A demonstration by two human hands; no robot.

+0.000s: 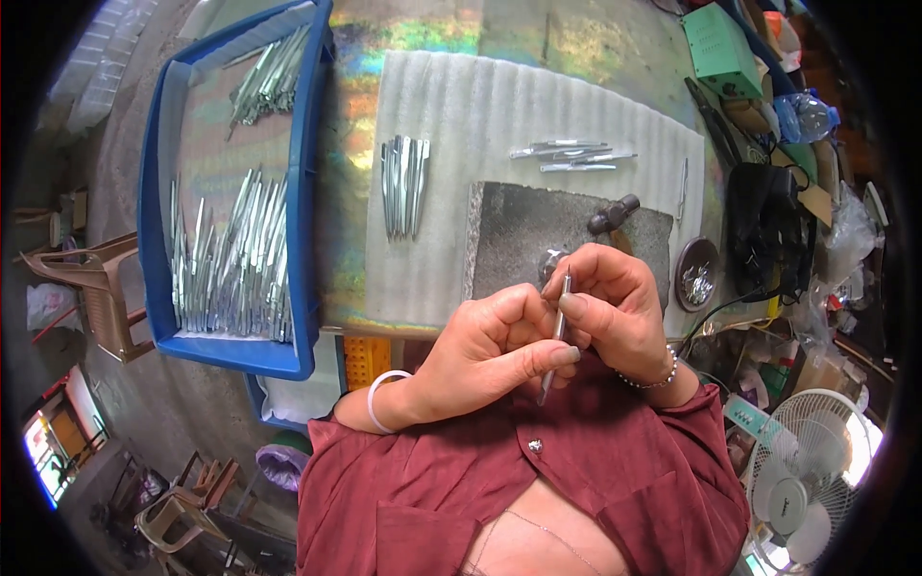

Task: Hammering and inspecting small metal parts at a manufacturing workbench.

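Observation:
A slim silver metal rod (561, 326), shaped like a pen with a thin tip, is held slantwise in front of my chest. The thumb and fingers of my left hand (480, 350) close around its lower part. My right hand (622, 312) pinches its upper end. Just beyond my fingers lies a dark stone slab (523, 226), with a hammer (613, 214) resting on it. A small shiny round piece (550, 261) on the slab is partly covered by my right hand.
White foam sheeting (451, 96) carries a row of metal rods (405, 187) and several loose ones (576, 154). A blue tray (303, 192) of similar rods stands left. Right are a round dish (683, 278) of small metal bits, a green box (718, 53) and a fan (805, 480).

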